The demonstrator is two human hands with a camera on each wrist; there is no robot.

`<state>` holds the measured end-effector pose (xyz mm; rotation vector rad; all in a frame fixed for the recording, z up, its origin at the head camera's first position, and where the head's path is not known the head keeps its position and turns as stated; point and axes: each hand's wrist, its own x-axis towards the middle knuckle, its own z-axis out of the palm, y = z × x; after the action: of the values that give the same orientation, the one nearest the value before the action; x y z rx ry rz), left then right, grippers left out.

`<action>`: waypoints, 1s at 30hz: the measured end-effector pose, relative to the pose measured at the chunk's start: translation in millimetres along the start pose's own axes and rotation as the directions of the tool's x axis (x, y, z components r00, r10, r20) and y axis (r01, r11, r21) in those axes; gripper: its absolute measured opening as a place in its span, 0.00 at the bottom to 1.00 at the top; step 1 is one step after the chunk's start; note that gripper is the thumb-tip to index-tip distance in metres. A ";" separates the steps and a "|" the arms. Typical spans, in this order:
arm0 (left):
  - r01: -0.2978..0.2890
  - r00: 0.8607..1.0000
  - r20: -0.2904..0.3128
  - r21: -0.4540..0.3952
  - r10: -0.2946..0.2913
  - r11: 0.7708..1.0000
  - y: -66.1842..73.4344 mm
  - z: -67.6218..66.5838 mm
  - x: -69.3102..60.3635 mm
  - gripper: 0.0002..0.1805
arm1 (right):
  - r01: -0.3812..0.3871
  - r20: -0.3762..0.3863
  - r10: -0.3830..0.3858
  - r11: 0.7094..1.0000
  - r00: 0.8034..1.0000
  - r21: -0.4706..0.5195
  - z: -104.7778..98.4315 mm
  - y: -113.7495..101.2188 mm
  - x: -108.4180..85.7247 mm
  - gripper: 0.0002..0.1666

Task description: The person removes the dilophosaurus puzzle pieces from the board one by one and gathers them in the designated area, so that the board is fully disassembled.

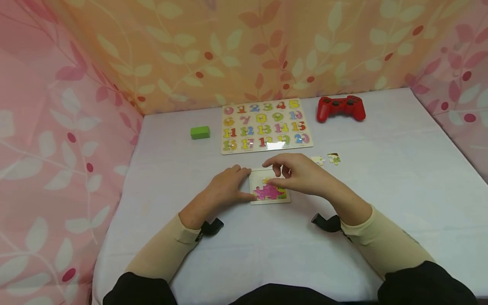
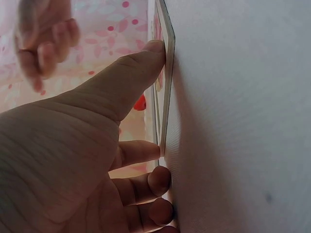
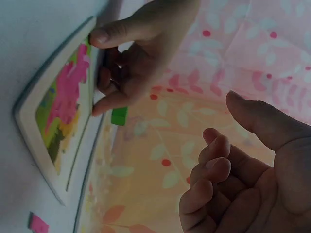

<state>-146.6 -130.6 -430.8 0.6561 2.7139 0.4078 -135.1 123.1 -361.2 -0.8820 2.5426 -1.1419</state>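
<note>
A small jigsaw board (image 1: 270, 201) with a pale frame and a partly filled pink picture lies on the table. My left hand (image 1: 225, 186) holds its left side, the thumb on the near corner and the index finger at the far corner. In the left wrist view the thumb (image 2: 141, 63) presses on the frame. Above the board's right part hovers my right hand (image 1: 301, 173), fingers loosely bent. The right wrist view shows nothing between its fingers (image 3: 214, 158). A loose pink puzzle piece (image 3: 38, 223) lies beside the board.
Two loose puzzle pieces, one pale (image 1: 317, 160) and one brown and green (image 1: 334, 159), lie beyond my right hand. Farther back are a number board (image 1: 267, 148), a green block (image 1: 200, 132) and a red game controller (image 1: 341, 108). Patterned curtains (image 1: 228, 51) border the table.
</note>
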 end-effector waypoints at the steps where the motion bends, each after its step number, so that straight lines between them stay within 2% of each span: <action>1: -0.001 1.000 -0.001 -0.001 0.001 1.000 -0.2 -0.3 -0.1 0.51 | -0.011 0.020 0.011 1.000 1.000 0.005 3.3 2.7 2.2 0.23; 5: -0.009 1.000 -0.001 0.005 0.009 1.000 -1.3 0.4 0.0 0.51 | -0.074 0.102 0.072 0.997 0.992 0.020 14.2 15.0 10.0 0.24; 9: -0.011 1.000 -0.004 0.012 0.011 1.000 -2.2 1.2 0.0 0.51 | -0.136 0.176 0.130 0.991 0.976 0.022 22.0 27.0 15.4 0.26; 14: -0.006 1.000 0.005 0.012 0.006 1.000 -2.8 1.8 0.6 0.52 | -0.218 0.225 0.217 0.976 0.950 -0.020 29.3 39.6 20.1 0.30; 17: -0.002 1.000 0.013 0.010 0.002 1.000 -2.2 1.6 0.8 0.51 | -0.235 0.237 0.242 0.970 0.941 -0.057 31.3 44.5 21.0 0.32; 23: 0.009 1.000 0.022 0.009 -0.010 1.000 -0.9 1.1 0.9 0.51 | -0.206 0.236 0.217 0.976 0.947 -0.072 33.7 49.5 21.4 0.28; 30: 0.000 1.000 0.014 0.019 0.000 1.000 -1.6 1.2 0.8 0.51 | -0.211 0.186 0.216 0.976 0.958 -0.047 37.4 52.5 22.8 0.23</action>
<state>-147.5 -131.3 -432.6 0.6621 2.7076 0.3758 -160.3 113.9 -424.2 -0.6665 2.4306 -0.9145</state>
